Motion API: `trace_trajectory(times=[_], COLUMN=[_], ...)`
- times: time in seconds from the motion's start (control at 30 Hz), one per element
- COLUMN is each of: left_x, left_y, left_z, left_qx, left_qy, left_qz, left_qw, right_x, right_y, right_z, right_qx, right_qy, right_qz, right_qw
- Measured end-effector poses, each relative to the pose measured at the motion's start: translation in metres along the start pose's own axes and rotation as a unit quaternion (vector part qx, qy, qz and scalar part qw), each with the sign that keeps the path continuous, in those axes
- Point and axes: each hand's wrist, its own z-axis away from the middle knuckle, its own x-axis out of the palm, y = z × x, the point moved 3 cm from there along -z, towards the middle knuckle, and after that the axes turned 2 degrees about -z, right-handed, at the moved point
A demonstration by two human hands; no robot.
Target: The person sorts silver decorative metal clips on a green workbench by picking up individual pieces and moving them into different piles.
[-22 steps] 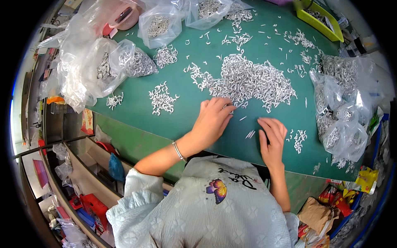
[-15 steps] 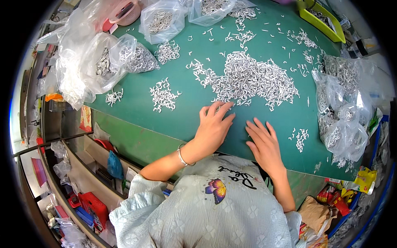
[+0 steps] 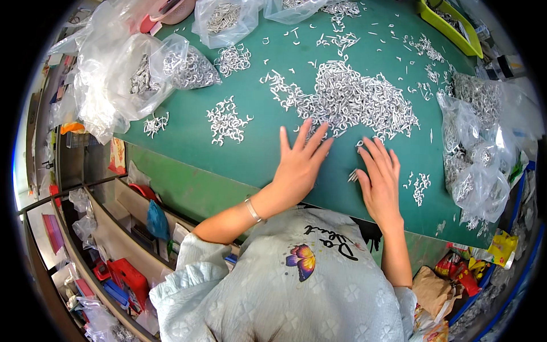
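Head view: the left hand (image 3: 299, 165) is positioned at the near edge of the large pile of small silver metal hook-shaped and straight pieces (image 3: 364, 102), located at the centre of the green flat-topped bench (image 3: 182, 154). Its fingers are open and spread apart, with the tips at the near margin of the pile; contact with individual pieces cannot be determined. A silver metal bracelet (image 3: 253, 211) encircles the left wrist. The right hand (image 3: 380, 182) is located to the right of the left hand and well apart from it. Its fingers are open and extended, with the thumb separated from the index finger. A small group of thin straight silver pins (image 3: 352, 176) lies on the bench just beside the right thumb. A loose heap of silver curved pieces (image 3: 227, 121) lies on the left, with a smaller heap of silver pieces (image 3: 155, 124) farther left. Another small silver heap (image 3: 421, 189) lies to the right of the right hand. A clear plastic bag of silver hooks (image 3: 191, 68) rests at the far left; clear plastic bags of silver parts (image 3: 481, 179) rest along the right side. A yellow-green rectangular tray (image 3: 449, 31) is located at the far right.
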Motion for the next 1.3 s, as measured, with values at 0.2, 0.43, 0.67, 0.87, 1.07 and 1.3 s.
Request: trace_trajectory(times=[0.2, 0.43, 0.67, 0.87, 1.07, 1.3], left_x=[0.003, 0.001, -0.011, 0.006, 0.005, 0.001], left_y=[-0.01, 0.005, 0.006, 0.017, 0.034, 0.044], left_z=[-0.008, -0.018, -0.01, -0.006, 0.007, 0.005], left_qx=[-0.003, 0.003, -0.002, 0.034, 0.004, 0.105], left_qy=[-0.013, -0.001, 0.017, -0.05, -0.024, -0.077], left_qz=[-0.061, -0.014, 0.056, -0.054, 0.047, 0.223], left_qw=[0.998, 1.0, 0.998, 0.997, 0.999, 0.966], right_x=[0.003, 0.013, 0.0, -0.012, 0.0, -0.014], right_y=[0.008, -0.007, 0.012, 0.027, 0.028, 0.036], right_z=[0.001, -0.029, 0.0, 0.02, 0.02, 0.018], right_qx=[-0.014, -0.074, -0.006, 0.059, 0.077, 0.066], right_qy=[-0.029, -0.001, 0.038, 0.067, 0.032, 0.05], right_qz=[0.049, -0.045, -0.057, 0.024, 0.048, -0.036], right_qw=[0.998, 0.996, 0.998, 0.996, 0.995, 0.996])
